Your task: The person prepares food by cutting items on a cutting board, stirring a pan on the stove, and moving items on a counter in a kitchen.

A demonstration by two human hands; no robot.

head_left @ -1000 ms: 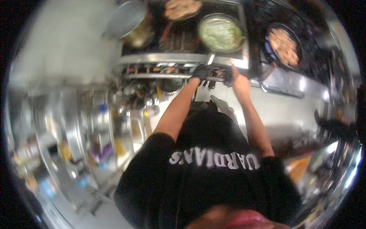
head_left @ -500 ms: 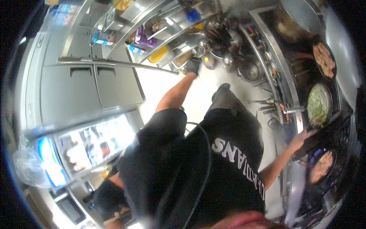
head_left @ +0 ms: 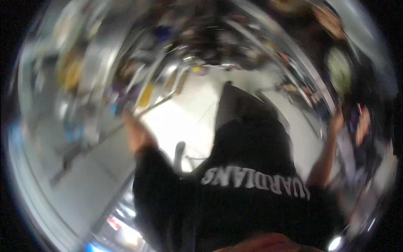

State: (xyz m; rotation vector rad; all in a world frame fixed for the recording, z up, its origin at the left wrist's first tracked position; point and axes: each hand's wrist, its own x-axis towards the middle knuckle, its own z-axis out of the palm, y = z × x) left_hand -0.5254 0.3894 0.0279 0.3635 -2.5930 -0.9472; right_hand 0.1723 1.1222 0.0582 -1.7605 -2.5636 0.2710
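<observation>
The picture is smeared by motion. My left hand [head_left: 130, 119] is raised at the left, beside the metal shelf rack; its fingers blur into the background, and whether it holds anything cannot be told. On the right, my right hand [head_left: 337, 119] is at the front edge of the stove, just below a round pan holding green food [head_left: 339, 71]. Its fingers are too blurred to show a grip, and the pan's handle cannot be made out. Brown pieces of food [head_left: 329, 22] lie farther up the stove, and more brown food [head_left: 362, 126] sits right of my right hand.
Metal shelves with a yellow container [head_left: 145, 95] stand at the far left. Grey cabinet doors [head_left: 90, 174] line the left side, with a brightly lit compartment [head_left: 119, 227] below. A long metal rail [head_left: 289, 50] runs along the stove. Pale floor tiles [head_left: 191, 113] show between.
My view has turned, and the shelves have shifted left. My left hand, which was reaching low by the shelves with something dark at it, is now closer. My right hand stays by the stove.
</observation>
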